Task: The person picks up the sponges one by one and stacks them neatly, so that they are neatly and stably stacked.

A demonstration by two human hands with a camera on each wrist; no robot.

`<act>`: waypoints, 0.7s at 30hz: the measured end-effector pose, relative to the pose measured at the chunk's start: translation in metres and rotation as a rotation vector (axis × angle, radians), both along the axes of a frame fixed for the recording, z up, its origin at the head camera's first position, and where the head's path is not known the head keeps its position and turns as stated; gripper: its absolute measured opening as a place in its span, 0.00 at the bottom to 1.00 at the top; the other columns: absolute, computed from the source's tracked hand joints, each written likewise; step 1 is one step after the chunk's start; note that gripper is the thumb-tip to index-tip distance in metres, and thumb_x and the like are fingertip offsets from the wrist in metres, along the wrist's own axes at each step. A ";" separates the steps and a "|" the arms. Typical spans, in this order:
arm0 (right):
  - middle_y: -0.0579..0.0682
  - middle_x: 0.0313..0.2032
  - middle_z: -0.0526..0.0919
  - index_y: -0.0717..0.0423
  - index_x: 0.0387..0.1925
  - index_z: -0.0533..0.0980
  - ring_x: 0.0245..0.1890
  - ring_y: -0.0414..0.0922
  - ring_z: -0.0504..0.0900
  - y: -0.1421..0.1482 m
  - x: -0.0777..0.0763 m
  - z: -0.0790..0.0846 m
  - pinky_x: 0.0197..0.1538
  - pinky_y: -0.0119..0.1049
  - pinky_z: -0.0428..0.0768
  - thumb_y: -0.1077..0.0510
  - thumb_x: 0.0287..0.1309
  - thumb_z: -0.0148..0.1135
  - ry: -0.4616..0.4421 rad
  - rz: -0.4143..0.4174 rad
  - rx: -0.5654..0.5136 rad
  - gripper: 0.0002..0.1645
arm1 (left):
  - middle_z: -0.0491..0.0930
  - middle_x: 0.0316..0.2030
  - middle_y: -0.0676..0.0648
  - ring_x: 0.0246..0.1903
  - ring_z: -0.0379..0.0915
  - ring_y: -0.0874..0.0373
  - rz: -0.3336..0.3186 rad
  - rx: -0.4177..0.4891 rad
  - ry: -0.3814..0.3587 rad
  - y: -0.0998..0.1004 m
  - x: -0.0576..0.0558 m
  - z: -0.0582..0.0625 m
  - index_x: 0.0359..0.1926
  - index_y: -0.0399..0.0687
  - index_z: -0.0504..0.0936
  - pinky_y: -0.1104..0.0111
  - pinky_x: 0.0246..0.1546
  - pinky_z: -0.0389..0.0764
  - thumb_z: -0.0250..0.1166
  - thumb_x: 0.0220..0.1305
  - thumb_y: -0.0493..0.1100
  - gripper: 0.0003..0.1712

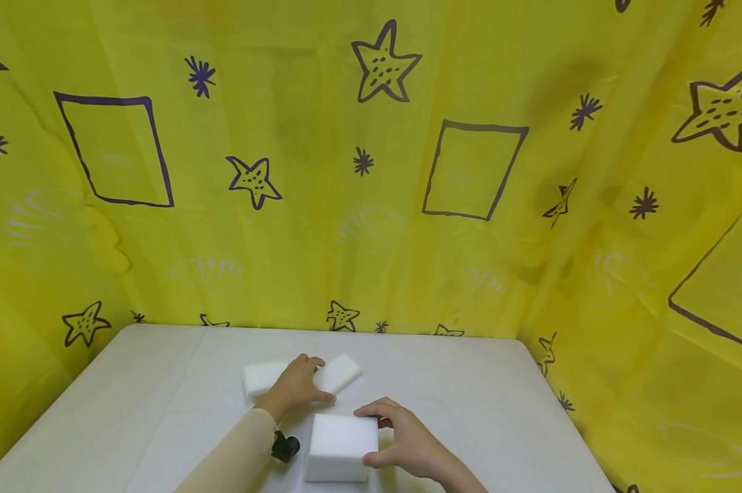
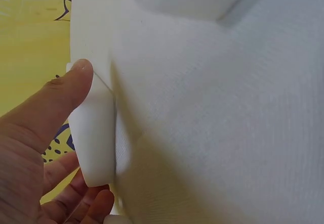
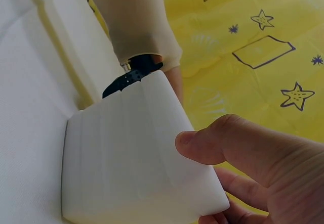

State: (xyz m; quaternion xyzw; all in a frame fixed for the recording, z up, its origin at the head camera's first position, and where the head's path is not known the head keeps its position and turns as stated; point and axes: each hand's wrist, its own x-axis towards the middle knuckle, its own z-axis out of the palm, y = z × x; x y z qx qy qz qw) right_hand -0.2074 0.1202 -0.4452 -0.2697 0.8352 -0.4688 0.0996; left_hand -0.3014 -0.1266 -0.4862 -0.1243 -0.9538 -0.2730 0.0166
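My left hand (image 1: pixel 297 385) reaches to the back of the table. Its thumb and fingers span a flat white sponge block (image 1: pixel 342 373), which lies flat in the left wrist view. A second white sponge (image 1: pixel 262 378) lies to the left, partly behind that hand. Nearer to me stands a neat stack of white sponges (image 1: pixel 338 448), several layers thick. My right hand (image 1: pixel 410 438) holds the stack at its right side, thumb at the near corner and fingers at the far one. In the right wrist view, the thumb presses the top sponge (image 3: pixel 169 102).
A white cloth covers the table (image 1: pixel 481 390). Yellow curtains (image 1: pixel 309 239) with star drawings hang behind it and at both sides. A black wrist camera (image 1: pixel 286 446) sits on the left sleeve, close beside the stack.
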 end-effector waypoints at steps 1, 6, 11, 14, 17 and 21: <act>0.42 0.49 0.77 0.49 0.52 0.79 0.46 0.38 0.75 0.000 0.000 0.000 0.56 0.37 0.76 0.59 0.42 0.77 0.002 0.000 0.000 0.31 | 0.75 0.41 0.43 0.42 0.73 0.50 0.003 -0.001 -0.001 0.000 0.000 0.000 0.54 0.36 0.78 0.54 0.53 0.75 0.82 0.39 0.54 0.43; 0.41 0.48 0.77 0.49 0.52 0.79 0.46 0.37 0.75 0.000 0.000 0.000 0.55 0.36 0.76 0.59 0.41 0.77 0.004 -0.002 0.002 0.31 | 0.75 0.41 0.44 0.41 0.73 0.50 0.007 0.004 -0.008 0.000 -0.001 -0.002 0.54 0.36 0.78 0.54 0.53 0.75 0.82 0.39 0.53 0.42; 0.41 0.48 0.77 0.48 0.52 0.79 0.46 0.37 0.75 -0.001 0.000 0.001 0.55 0.35 0.76 0.59 0.41 0.77 0.001 -0.003 0.007 0.31 | 0.75 0.41 0.43 0.42 0.73 0.50 0.009 0.004 -0.006 -0.002 -0.002 -0.003 0.54 0.36 0.78 0.54 0.54 0.75 0.82 0.39 0.52 0.42; 0.41 0.48 0.77 0.48 0.52 0.79 0.46 0.38 0.75 -0.001 0.000 0.001 0.55 0.35 0.76 0.59 0.41 0.77 0.000 -0.004 0.009 0.31 | 0.75 0.41 0.43 0.42 0.73 0.50 0.013 0.004 0.000 -0.003 -0.003 -0.004 0.54 0.36 0.78 0.54 0.53 0.75 0.82 0.39 0.52 0.42; 0.42 0.49 0.77 0.48 0.52 0.79 0.46 0.38 0.75 -0.001 0.000 0.001 0.55 0.36 0.76 0.59 0.41 0.77 -0.005 -0.003 0.008 0.31 | 0.75 0.42 0.44 0.43 0.73 0.50 0.018 0.010 -0.002 -0.003 -0.003 -0.005 0.54 0.37 0.78 0.54 0.54 0.75 0.82 0.39 0.53 0.42; 0.42 0.50 0.77 0.49 0.52 0.79 0.46 0.38 0.75 -0.001 0.000 0.001 0.56 0.37 0.76 0.59 0.42 0.77 -0.009 0.002 0.000 0.31 | 0.75 0.43 0.44 0.43 0.74 0.50 0.021 0.020 0.000 -0.004 -0.003 -0.007 0.55 0.39 0.79 0.53 0.54 0.76 0.82 0.38 0.53 0.42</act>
